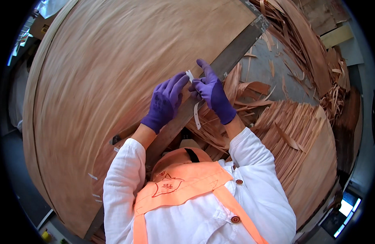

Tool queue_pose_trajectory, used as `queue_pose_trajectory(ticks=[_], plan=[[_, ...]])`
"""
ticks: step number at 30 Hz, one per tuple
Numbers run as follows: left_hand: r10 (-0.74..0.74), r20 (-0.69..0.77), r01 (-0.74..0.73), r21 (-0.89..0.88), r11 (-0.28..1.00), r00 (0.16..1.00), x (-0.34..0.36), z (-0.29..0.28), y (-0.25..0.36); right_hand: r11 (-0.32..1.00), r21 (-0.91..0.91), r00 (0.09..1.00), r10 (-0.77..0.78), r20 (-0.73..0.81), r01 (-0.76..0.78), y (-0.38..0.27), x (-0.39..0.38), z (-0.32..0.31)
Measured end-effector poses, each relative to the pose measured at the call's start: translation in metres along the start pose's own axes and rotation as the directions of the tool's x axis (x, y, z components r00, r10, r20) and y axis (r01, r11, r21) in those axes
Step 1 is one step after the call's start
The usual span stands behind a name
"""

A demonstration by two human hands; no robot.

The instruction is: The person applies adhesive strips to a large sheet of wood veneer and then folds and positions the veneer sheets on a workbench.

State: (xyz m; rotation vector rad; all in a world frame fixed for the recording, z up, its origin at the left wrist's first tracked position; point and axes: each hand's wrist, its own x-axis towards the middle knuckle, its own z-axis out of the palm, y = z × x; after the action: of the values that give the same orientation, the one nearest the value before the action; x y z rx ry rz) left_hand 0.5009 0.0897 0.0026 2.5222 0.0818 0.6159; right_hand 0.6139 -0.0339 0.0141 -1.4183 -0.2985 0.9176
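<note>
Apron point(220, 173): seen below fingers.
Left hand point(165, 101): tape point(190, 76) pinched.
Right hand point(214, 92): tape pinched, index raised.
Strip point(197, 116): below right fingers; could be torn if snagged on scraps point(254, 87).

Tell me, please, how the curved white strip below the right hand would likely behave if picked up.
The curved white strip is probably floppy, since it bends along its length below the right hand. It looks thin and narrow, so it is likely light. Dark spots along it may be holes, which could make it tear easily.
</note>
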Motion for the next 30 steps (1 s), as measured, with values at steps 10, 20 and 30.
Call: queue_pose_trajectory(ticks=[10, 20, 30], plan=[[-0.014, 0.266, -0.053, 0.246, 0.968, 0.964, 0.010, -0.002, 0.007, 0.961, -0.275, 0.998, -0.040, -0.046, 0.026, 0.013, 0.002, -0.004], [0.017, 0.299, -0.140, 0.395, 0.908, 0.954, 0.003, 0.004, 0.005, 0.936, -0.293, 0.980, 0.179, -0.086, -0.197, 0.009, -0.037, -0.020], [-0.038, 0.230, -0.071, 0.447, 0.892, 0.973, 0.002, 0.006, 0.015, 0.729, -0.661, 0.982, 0.172, -0.073, -0.177, -0.027, -0.050, -0.088]])
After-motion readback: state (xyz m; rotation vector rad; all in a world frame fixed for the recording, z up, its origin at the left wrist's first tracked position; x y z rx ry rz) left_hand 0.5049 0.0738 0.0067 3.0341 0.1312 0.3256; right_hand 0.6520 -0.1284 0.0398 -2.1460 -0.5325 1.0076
